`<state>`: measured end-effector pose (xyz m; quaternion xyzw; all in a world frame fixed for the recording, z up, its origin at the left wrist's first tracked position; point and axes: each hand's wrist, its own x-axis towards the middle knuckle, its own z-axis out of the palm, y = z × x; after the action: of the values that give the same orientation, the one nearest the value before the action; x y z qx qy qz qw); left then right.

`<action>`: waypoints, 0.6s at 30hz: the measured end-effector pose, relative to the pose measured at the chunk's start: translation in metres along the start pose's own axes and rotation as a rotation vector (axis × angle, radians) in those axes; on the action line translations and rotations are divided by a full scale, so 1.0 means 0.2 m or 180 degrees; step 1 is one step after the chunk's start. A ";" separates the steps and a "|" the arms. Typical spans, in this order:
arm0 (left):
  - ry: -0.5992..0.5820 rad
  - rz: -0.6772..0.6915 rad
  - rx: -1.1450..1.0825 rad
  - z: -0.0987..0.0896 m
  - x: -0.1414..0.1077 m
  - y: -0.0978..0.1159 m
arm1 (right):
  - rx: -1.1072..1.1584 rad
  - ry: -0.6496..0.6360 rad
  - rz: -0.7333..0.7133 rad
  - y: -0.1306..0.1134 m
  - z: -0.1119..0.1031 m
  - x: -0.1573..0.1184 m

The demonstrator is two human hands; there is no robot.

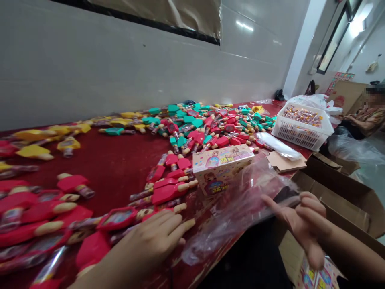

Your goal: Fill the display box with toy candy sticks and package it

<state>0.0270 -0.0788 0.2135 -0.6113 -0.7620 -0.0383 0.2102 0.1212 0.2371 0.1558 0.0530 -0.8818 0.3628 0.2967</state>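
My left hand (pixel 158 235) is low over the table, fingers stretched forward, beside red plastic toys (pixel 118 216) with beige stems and clear candy-filled tubes. Its grip appears empty. A crumpled clear plastic bag (pixel 228 224) slants up from near that hand to my right hand (pixel 306 224). There the bag's edge meets the curled fingers; one finger points left along the film and the thumb hangs apart. Motion blurs the exact hold. Just behind the bag stands a printed carton (pixel 224 166), cream with pink and purple pictures, upright on the red table (pixel 111 168).
Green and red toys (pixel 192 124) pile up behind the carton, with yellow ones (pixel 34 150) at left. A white basket (pixel 300 134) holds small wrapped pieces. Flat cardboard (pixel 285 160) lies nearby. An open cardboard box (pixel 345 196) is at right. Another person (pixel 368 116) sits beyond.
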 end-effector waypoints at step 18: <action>-0.0892 -0.1320 -0.1163 -0.05 0.17 -0.03 | -0.0054 -0.3775 0.0059 -0.41 -0.13 0.32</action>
<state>0.0176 -0.0514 0.2358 -0.4698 -0.8725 -0.1321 -0.0227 0.1073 0.2031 0.2566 0.2366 -0.9003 0.2668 -0.2494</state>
